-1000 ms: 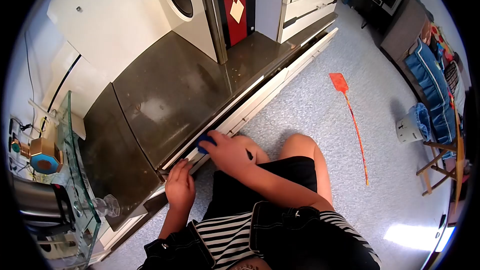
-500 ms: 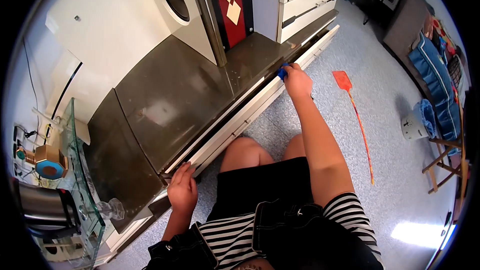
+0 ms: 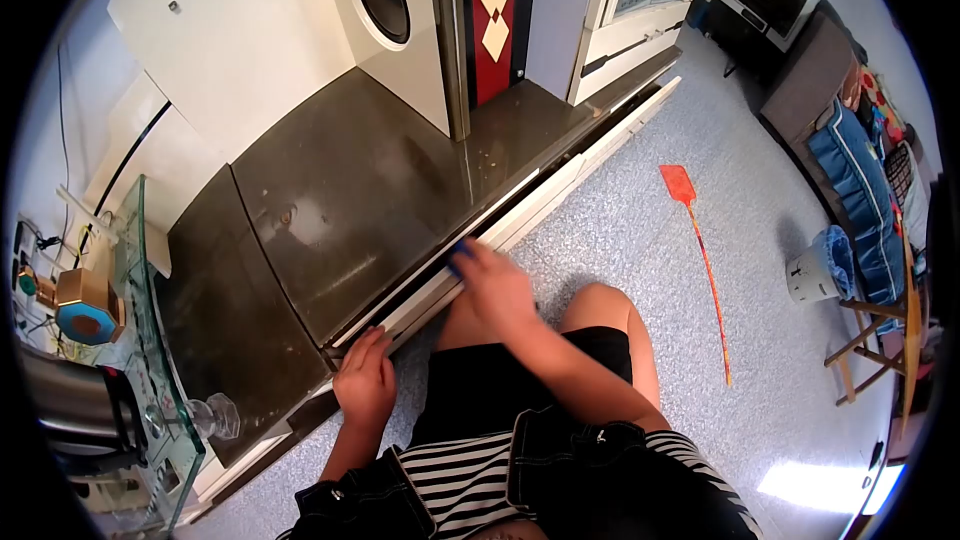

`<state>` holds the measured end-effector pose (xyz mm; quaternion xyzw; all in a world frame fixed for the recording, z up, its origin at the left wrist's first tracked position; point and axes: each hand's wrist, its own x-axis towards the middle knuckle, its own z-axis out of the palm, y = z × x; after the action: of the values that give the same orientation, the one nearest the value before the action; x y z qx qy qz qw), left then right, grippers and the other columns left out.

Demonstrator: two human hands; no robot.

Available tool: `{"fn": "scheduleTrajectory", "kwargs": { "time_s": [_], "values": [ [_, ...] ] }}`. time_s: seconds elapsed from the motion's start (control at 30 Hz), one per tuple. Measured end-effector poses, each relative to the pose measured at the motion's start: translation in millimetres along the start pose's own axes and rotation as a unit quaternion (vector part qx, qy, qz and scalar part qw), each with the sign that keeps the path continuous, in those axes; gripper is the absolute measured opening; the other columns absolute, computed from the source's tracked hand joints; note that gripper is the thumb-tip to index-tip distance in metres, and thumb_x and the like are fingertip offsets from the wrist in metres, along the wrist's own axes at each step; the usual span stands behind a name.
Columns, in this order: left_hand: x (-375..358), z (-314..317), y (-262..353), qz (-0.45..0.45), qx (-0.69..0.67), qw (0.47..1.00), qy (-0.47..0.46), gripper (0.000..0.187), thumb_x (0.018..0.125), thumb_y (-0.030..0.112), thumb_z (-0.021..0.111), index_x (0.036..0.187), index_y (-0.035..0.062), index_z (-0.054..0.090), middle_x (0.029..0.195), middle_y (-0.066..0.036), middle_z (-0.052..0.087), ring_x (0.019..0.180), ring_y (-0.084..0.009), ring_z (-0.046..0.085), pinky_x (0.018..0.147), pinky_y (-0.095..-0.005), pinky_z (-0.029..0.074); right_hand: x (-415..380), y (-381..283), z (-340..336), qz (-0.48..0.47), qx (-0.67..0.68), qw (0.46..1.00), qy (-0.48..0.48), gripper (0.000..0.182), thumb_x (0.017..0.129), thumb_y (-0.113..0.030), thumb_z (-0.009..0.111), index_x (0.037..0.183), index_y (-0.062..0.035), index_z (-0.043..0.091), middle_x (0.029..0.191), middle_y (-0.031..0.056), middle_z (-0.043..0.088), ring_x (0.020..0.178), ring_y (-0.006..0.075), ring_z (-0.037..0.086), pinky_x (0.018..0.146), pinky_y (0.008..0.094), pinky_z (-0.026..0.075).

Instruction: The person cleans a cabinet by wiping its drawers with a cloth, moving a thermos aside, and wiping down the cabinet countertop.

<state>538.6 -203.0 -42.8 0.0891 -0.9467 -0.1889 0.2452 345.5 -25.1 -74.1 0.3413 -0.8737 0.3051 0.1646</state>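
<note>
A long low cabinet with a dark glossy top (image 3: 350,180) runs diagonally across the view, and its white drawer front (image 3: 535,205) stands pulled out a little. My right hand (image 3: 497,285), slightly blurred, is closed on a blue cloth (image 3: 461,258) at the upper edge of the drawer front, near the middle of the cabinet. At the near end of the drawer front, my left hand (image 3: 364,380) rests with its fingertips on the edge. Its fingers lie close together over the edge, and nothing shows in them.
A speaker (image 3: 420,60) stands on the cabinet. At the left, a glass shelf (image 3: 150,310) holds a kettle (image 3: 85,405). A red fly swatter (image 3: 678,184) lies on the floor, with a bin (image 3: 815,273) and a wooden stool (image 3: 870,340) farther right.
My right hand has moved with the blue cloth along the drawer front, from its far part toward my left hand. The left hand stays at the near end. The view has shifted slightly.
</note>
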Motion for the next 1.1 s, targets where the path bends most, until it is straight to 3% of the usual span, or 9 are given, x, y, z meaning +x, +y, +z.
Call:
{"fn": "scheduleTrajectory", "kwargs": {
  "time_s": [0.1, 0.13, 0.23, 0.33, 0.5, 0.63, 0.77, 0.9, 1.1],
  "values": [
    [0, 1, -1, -0.003, 0.002, 1.000, -0.005, 0.023, 0.082, -0.003, 0.065, 0.103, 0.0037, 0.073, 0.121, -0.011, 0.073, 0.114, -0.0322, 0.070, 0.096, -0.0414, 0.056, -15, -51, 1, -0.028, 0.033, 0.997, -0.061, 0.032, 0.088, -0.013, 0.066, 0.120, -0.0154, 0.069, 0.135, 0.0129, 0.061, 0.107, 0.0335, 0.069, 0.086, 0.0424, 0.059],
    [1, 1, -1, -0.002, 0.002, 1.000, -0.006, 0.023, 0.082, -0.003, 0.065, 0.103, 0.0037, 0.073, 0.121, -0.011, 0.073, 0.114, -0.0322, 0.070, 0.096, -0.0414, 0.056, -16, -57, 0, -0.030, 0.048, 0.993, -0.108, 0.034, 0.086, -0.014, 0.068, 0.120, -0.0168, 0.068, 0.134, 0.0127, 0.060, 0.108, 0.0339, 0.069, 0.086, 0.0425, 0.059],
    [3, -1, 0, 0.004, -0.002, 1.000, -0.003, 0.023, 0.084, -0.004, 0.065, 0.104, 0.0030, 0.072, 0.118, -0.013, 0.074, 0.109, -0.0350, 0.071, 0.094, -0.0424, 0.056, -9, -48, -9, -0.029, 0.081, 0.989, -0.118, 0.039, 0.082, -0.015, 0.074, 0.121, -0.0186, 0.068, 0.132, 0.0109, 0.060, 0.110, 0.0339, 0.068, 0.085, 0.0428, 0.059],
    [3, -2, 2, -0.014, -0.002, 1.000, -0.016, 0.022, 0.084, -0.004, 0.065, 0.104, 0.0030, 0.072, 0.118, -0.013, 0.074, 0.107, -0.0351, 0.071, 0.094, -0.0424, 0.056, -4, -17, -4, 0.031, 0.091, 0.994, -0.052, 0.043, 0.080, -0.012, 0.076, 0.121, -0.0209, 0.069, 0.136, 0.0089, 0.060, 0.111, 0.0342, 0.068, 0.090, 0.0451, 0.057],
    [4, -1, 2, -0.015, 0.000, 1.000, -0.012, 0.022, 0.084, -0.004, 0.065, 0.103, 0.0029, 0.073, 0.118, -0.013, 0.074, 0.108, -0.0350, 0.071, 0.094, -0.0425, 0.056, 28, 64, -27, 0.102, -0.023, 0.991, 0.085, 0.033, 0.080, -0.010, 0.076, 0.111, -0.0218, 0.074, 0.129, 0.0034, 0.067, 0.103, 0.0287, 0.071, 0.083, 0.0393, 0.059],
    [7, -1, 4, -0.007, 0.018, 1.000, 0.003, 0.021, 0.084, -0.003, 0.065, 0.100, 0.0056, 0.074, 0.114, -0.011, 0.075, 0.106, -0.0325, 0.072, 0.090, -0.0406, 0.058, 63, 144, -43, 0.148, -0.110, 0.979, 0.090, 0.028, 0.085, -0.014, 0.074, 0.112, -0.0190, 0.073, 0.127, 0.0038, 0.067, 0.098, 0.0304, 0.071, 0.081, 0.0444, 0.060],
    [5, -2, 3, -0.010, 0.005, 1.000, 0.006, 0.019, 0.084, -0.002, 0.064, 0.100, 0.0047, 0.074, 0.114, -0.011, 0.075, 0.106, -0.0326, 0.072, 0.091, -0.0407, 0.058, 89, 189, -56, 0.193, -0.171, 0.964, 0.070, 0.031, 0.086, -0.012, 0.071, 0.116, -0.0173, 0.073, 0.129, 0.0029, 0.068, 0.103, 0.0310, 0.071, 0.083, 0.0424, 0.060],
    [4, 0, 3, -0.003, 0.000, 1.000, 0.009, 0.020, 0.083, -0.003, 0.064, 0.100, 0.0042, 0.074, 0.115, -0.011, 0.075, 0.107, -0.0328, 0.072, 0.092, -0.0412, 0.058, 84, 173, -52, 0.216, -0.176, 0.958, 0.062, 0.031, 0.087, -0.012, 0.070, 0.117, -0.0176, 0.073, 0.130, 0.0037, 0.068, 0.103, 0.0311, 0.071, 0.083, 0.0427, 0.060],
    [4, 0, 4, -0.008, -0.004, 1.000, 0.010, 0.021, 0.082, -0.003, 0.065, 0.100, 0.0045, 0.073, 0.117, -0.011, 0.074, 0.108, -0.0333, 0.071, 0.091, -0.0418, 0.058, 32, 83, -26, 0.103, -0.053, 0.990, 0.079, 0.038, 0.082, -0.010, 0.073, 0.119, -0.0169, 0.071, 0.135, 0.0100, 0.065, 0.104, 0.0332, 0.071, 0.085, 0.0431, 0.059]
  ]
}}
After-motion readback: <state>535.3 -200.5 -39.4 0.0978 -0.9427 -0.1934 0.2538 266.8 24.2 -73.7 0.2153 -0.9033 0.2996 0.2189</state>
